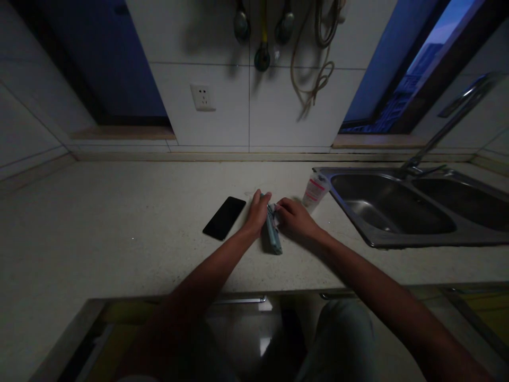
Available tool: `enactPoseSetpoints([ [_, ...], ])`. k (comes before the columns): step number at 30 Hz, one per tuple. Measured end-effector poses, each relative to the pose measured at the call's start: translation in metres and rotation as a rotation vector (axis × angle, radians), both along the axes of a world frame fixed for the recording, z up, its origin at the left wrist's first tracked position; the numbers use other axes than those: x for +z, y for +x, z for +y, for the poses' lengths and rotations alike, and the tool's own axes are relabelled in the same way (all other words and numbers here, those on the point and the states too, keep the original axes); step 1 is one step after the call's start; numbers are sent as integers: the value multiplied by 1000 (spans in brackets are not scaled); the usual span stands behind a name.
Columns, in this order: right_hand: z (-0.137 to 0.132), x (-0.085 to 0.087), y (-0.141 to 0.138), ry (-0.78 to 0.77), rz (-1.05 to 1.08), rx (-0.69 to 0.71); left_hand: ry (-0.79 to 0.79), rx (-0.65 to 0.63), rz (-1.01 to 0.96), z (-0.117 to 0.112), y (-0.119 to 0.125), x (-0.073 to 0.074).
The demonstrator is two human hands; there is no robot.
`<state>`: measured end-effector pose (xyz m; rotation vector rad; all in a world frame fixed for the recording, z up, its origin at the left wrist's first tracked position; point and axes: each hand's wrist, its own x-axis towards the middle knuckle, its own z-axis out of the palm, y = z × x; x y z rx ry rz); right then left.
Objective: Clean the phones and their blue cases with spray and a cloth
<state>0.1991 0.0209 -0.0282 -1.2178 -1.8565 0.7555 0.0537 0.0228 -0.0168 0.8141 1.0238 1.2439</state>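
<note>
A narrow pale-blue object (273, 234) lies on the light countertop (119, 223), its long side running toward me. My left hand (258, 211) rests against its left side with fingers curled along it. My right hand (292, 216) pinches its far end from the right, fingers closed. What the object is stays unclear in the dim light. A black phone (225, 217) lies flat just left of my left hand, screen dark.
A small white tube with red print (315, 191) stands by the steel double sink (369, 239) at the right, with a faucet (445, 127) behind. A wall socket (203, 97), hanging utensils (262, 32) and a cord (314, 74) are on the tiled wall.
</note>
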Motion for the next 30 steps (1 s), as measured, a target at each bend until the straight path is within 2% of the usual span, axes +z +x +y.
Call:
enactPoseSetpoints([
  [2,2,-8,-4,-71,94,45,102,18,117,-4,6,2],
  [6,3,-12,-5,-90,171,25,266,-72,352,-14,14,1],
  [8,3,-5,0,-26,119,-55,304,-98,402,-18,16,-1],
  [11,2,9,8,154,40,-197,302,-88,397,-21,17,-2],
  [14,1,20,12,248,31,-266,334,-72,450,-20,13,0],
  [16,-1,22,13,270,40,-269,413,-53,607,-16,4,4],
  [19,-3,22,11,282,30,-249,527,26,1016,-7,-25,13],
  [20,-3,22,11,277,27,-241,480,68,1172,-3,-37,16],
  [22,-5,21,9,267,28,-228,241,101,1439,4,-63,22],
  [24,-6,20,8,269,31,-228,52,45,1535,12,-86,25],
  [26,-6,20,7,269,27,-230,-5,-3,1512,18,-101,25],
  [30,-5,20,6,251,6,-207,-41,92,1248,25,-111,21],
])
